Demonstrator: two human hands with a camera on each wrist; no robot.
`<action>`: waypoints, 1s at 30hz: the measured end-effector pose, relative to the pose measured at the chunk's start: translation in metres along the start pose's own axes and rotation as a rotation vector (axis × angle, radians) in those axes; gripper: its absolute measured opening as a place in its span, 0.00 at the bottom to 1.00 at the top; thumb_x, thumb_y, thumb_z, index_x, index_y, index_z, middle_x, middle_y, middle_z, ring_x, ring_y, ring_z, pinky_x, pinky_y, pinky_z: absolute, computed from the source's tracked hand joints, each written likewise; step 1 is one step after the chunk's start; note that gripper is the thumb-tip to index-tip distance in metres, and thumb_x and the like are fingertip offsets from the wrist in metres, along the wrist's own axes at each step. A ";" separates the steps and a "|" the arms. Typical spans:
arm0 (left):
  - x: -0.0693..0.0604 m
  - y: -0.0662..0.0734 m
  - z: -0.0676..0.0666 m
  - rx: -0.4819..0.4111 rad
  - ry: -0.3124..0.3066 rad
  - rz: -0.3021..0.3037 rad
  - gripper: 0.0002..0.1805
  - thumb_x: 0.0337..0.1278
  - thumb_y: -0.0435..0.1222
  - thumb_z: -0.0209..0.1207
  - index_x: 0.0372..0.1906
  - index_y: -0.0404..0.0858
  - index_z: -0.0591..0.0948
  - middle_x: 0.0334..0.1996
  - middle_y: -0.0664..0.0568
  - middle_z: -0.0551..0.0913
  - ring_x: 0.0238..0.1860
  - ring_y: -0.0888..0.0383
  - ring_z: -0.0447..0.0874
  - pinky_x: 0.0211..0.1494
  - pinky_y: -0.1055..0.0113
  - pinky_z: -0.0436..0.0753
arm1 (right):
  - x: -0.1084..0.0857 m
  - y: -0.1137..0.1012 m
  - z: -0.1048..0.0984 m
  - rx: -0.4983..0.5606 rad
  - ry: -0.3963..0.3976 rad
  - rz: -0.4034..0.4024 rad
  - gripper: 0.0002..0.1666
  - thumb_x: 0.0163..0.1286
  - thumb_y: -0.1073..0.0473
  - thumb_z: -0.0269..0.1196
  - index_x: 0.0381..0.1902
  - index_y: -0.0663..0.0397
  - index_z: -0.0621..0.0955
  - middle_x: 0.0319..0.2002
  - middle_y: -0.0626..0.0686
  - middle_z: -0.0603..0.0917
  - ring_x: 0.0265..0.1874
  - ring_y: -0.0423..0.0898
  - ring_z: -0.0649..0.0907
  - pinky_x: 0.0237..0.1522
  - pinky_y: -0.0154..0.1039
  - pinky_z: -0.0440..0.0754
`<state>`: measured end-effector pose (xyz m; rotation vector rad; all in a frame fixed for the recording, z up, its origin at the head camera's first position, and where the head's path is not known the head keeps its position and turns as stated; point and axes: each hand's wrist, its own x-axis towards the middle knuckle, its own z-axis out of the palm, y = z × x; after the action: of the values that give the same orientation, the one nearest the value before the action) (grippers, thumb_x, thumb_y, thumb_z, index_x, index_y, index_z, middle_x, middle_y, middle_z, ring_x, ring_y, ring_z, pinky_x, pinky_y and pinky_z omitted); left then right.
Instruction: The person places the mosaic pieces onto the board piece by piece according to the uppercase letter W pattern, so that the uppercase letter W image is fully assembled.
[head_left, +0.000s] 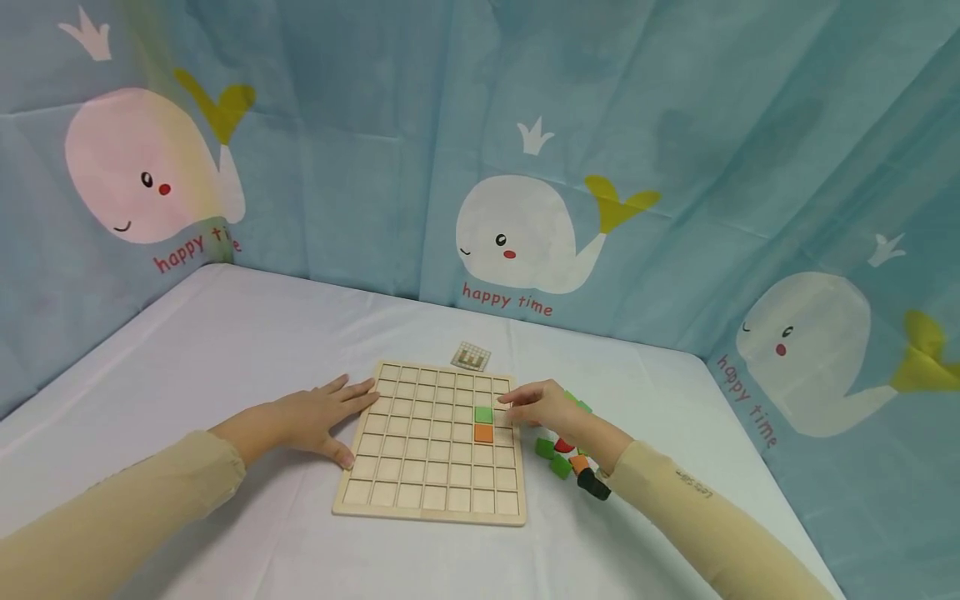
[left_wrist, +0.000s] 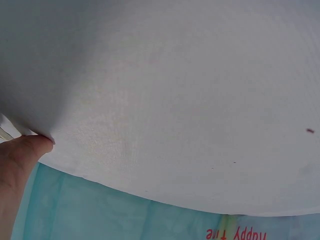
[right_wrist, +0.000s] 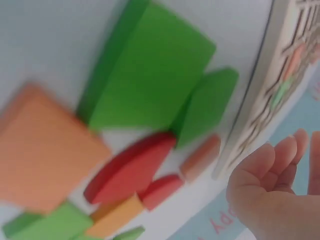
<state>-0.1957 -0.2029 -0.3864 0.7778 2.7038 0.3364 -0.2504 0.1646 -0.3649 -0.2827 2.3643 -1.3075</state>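
Observation:
A wooden grid board (head_left: 431,515) lies on the white table. In its right part sit a light green square tile (head_left: 483,415) and, just below it, an orange square tile (head_left: 483,433). My left hand (head_left: 315,419) rests along the board's left edge, fingers spread; the left wrist view catches only part of that hand (left_wrist: 22,155). Over the board's right edge hovers my right hand (head_left: 546,411), fingertips beside the light green tile. In the right wrist view its loosely bent fingers (right_wrist: 257,162) show nothing between them.
Right of the board lie loose pieces: dark green blocks (right_wrist: 155,70), a red piece (right_wrist: 132,167), an orange block (right_wrist: 47,150) and a black piece (head_left: 594,484). A small pattern card (head_left: 471,357) lies behind the board. Blue curtains (head_left: 360,167) with whales stand behind the table.

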 end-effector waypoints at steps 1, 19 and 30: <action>0.000 0.000 0.000 0.002 0.000 0.000 0.59 0.41 0.66 0.62 0.75 0.36 0.58 0.76 0.40 0.49 0.72 0.28 0.44 0.58 0.27 0.60 | -0.001 -0.001 -0.003 -0.004 0.008 0.004 0.17 0.67 0.66 0.64 0.53 0.63 0.83 0.41 0.53 0.83 0.39 0.48 0.80 0.48 0.47 0.79; 0.002 -0.002 0.000 -0.015 -0.006 -0.009 0.60 0.41 0.68 0.60 0.75 0.36 0.57 0.76 0.41 0.48 0.72 0.29 0.43 0.60 0.28 0.59 | -0.003 0.002 -0.049 -0.093 0.082 0.039 0.21 0.70 0.59 0.62 0.58 0.62 0.80 0.60 0.59 0.78 0.54 0.54 0.78 0.57 0.54 0.73; 0.001 -0.001 0.001 -0.018 0.004 -0.003 0.60 0.40 0.68 0.61 0.75 0.36 0.58 0.76 0.41 0.49 0.72 0.28 0.44 0.60 0.28 0.60 | 0.006 0.020 -0.078 -0.134 0.043 0.031 0.23 0.71 0.60 0.60 0.62 0.63 0.76 0.63 0.64 0.74 0.58 0.59 0.76 0.60 0.59 0.71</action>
<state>-0.1963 -0.2031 -0.3880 0.7694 2.7014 0.3612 -0.2906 0.2326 -0.3472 -0.2592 2.4871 -1.1537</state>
